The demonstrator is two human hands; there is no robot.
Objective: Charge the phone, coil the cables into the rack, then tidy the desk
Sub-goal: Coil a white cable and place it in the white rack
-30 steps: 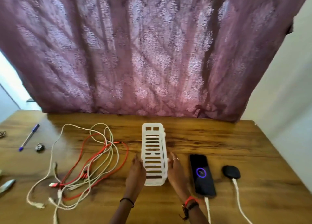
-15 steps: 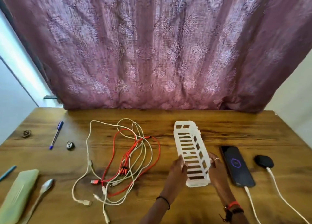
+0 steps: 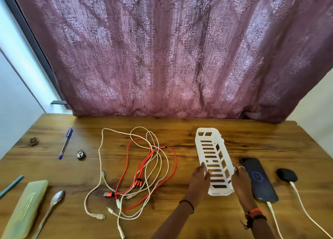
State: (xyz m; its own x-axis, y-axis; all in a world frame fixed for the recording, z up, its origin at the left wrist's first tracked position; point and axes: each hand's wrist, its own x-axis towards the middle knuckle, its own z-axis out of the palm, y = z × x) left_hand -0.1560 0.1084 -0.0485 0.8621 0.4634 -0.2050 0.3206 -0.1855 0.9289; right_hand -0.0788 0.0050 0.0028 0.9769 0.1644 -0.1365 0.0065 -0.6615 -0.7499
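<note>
Left hand (image 3: 198, 180), right hand (image 3: 241, 181) outstretched, parallel

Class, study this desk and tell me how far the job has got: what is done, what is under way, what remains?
Done: the phone is plugged into a white cable, screen lit. In hand: the left hand and right hand hold the empty white rack by its sides. Left: the red and white cables lie tangled, uncoiled; pen, padlock and spoon lie loose.

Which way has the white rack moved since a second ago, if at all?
Yes, slightly. The rack has shifted right: its gap to the phone has narrowed and its gap to the red cable widened.
</note>
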